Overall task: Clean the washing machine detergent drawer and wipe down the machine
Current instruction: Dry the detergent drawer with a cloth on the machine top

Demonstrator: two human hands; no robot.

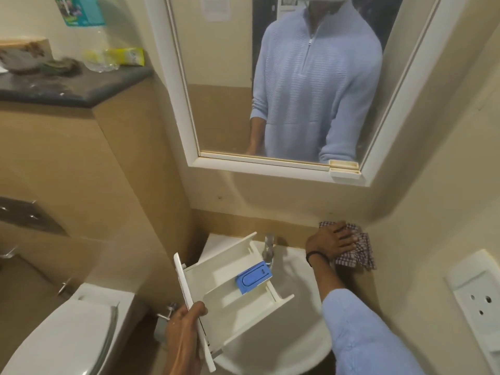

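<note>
A white detergent drawer (230, 290) with a blue insert (253, 277) hangs over the white sink (295, 353), tilted. My left hand (185, 328) grips its front panel at the lower left. My right hand (331, 242) lies flat on a folded checked cloth (359, 253) at the sink's back right corner, against the wall. Whether the fingers grasp the cloth or just press on it I cannot tell. The washing machine is not in view.
A chrome tap (268, 250) stands behind the drawer. A mirror (284, 82) hangs above the sink. A toilet (70, 334) sits at the lower left, under a dark shelf (73, 87) with clutter. A white wall socket (479, 301) is at the right.
</note>
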